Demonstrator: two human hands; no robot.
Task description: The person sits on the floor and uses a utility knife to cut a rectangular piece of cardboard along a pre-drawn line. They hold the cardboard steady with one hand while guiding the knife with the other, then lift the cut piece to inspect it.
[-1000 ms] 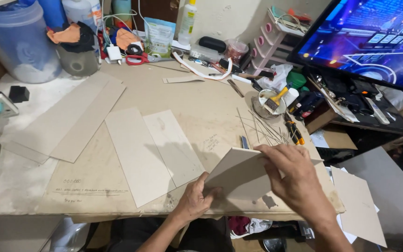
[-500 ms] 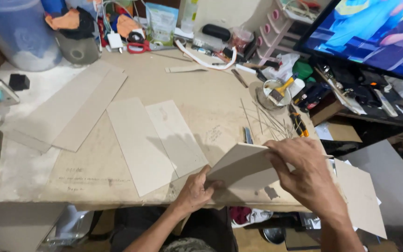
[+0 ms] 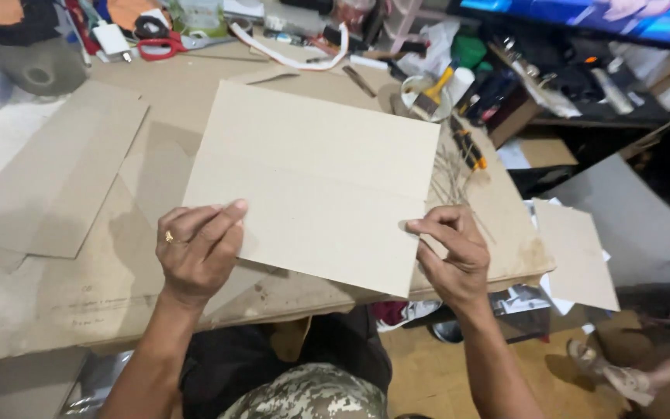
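A large tan cardboard sheet [image 3: 316,182] with a crease across its middle is held up flat in front of me, above the worktable [image 3: 195,85]. My left hand [image 3: 195,252], with a ring on one finger, grips its lower left edge. My right hand [image 3: 451,252] pinches its lower right edge between thumb and fingers. The sheet hides the middle of the table beneath it.
More cardboard strips [image 3: 56,178] lie on the table's left. Red scissors [image 3: 157,46], a cup with a brush [image 3: 426,89], thin wires [image 3: 451,167] and screwdrivers [image 3: 471,147] clutter the back and right. Paper sheets [image 3: 575,252] lie right of the table. Another person's foot [image 3: 610,372] shows at lower right.
The cardboard, earlier folded and held low at the table's near edge, is now opened flat and raised toward me. My hands have moved apart to its two lower corners.
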